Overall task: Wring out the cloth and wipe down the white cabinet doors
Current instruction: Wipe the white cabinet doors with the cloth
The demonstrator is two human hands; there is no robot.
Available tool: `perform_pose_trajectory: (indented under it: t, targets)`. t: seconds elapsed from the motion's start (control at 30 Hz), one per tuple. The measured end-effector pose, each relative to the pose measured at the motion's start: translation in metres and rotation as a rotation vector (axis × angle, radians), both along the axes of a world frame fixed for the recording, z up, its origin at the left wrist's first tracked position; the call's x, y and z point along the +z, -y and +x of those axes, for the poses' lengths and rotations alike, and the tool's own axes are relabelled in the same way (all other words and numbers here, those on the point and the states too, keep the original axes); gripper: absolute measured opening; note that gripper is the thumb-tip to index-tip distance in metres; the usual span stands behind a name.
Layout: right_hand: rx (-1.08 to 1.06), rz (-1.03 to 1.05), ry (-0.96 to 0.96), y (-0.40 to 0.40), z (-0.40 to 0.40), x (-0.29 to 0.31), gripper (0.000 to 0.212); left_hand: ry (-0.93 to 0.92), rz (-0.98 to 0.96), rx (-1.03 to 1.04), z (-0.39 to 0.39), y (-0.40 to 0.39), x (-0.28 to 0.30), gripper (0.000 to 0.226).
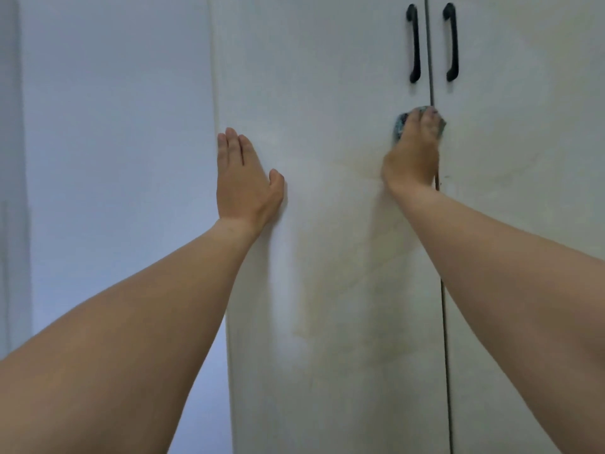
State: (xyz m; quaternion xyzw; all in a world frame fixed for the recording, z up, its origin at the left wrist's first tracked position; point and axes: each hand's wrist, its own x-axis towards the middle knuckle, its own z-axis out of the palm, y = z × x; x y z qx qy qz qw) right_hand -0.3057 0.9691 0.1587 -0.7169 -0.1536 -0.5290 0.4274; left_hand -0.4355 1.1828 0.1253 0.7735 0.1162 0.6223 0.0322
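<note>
The right hand (413,152) presses a patterned cloth (402,124) against the left cabinet door (327,224) at its inner edge (below the black handles (414,44)), fingers together. The left hand (244,178) lies flat, fingers together, near that door's outer edge.

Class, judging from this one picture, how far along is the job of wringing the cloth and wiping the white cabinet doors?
Done: the cloth is already at the doors, so wringing seems finished. In hand: the right hand presses it against the seam between the doors, below the black handles, while the left hand rests flat on the left door. Left: yellowish smears lower on that door, and most of the right door.
</note>
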Motion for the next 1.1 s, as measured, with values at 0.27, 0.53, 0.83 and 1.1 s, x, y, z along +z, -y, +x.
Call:
perform_pose_trajectory:
  t: [0.27, 0.53, 0.83, 1.1]
  targets:
    - [0.073, -0.183, 0.178, 0.007, 0.005, -0.037, 0.066, -0.086, 0.066, 0.084, -0.013, -0.002, -0.014, 0.084]
    - [0.190, -0.307, 0.273, -0.120, -0.079, 0.002, 0.064, -0.227, 0.073, 0.057, -0.033, -0.016, -0.059, 0.091]
    - [0.259, -0.749, 0.440, -0.170, -0.114, -0.007, 0.060, -0.180, 0.138, -0.007, -0.031, -0.028, -0.059, 0.089]
    - [0.095, -0.187, 0.214, -0.002, -0.001, -0.079, 0.064, -0.269, -0.029, 0.060, -0.029, -0.002, -0.064, 0.087]
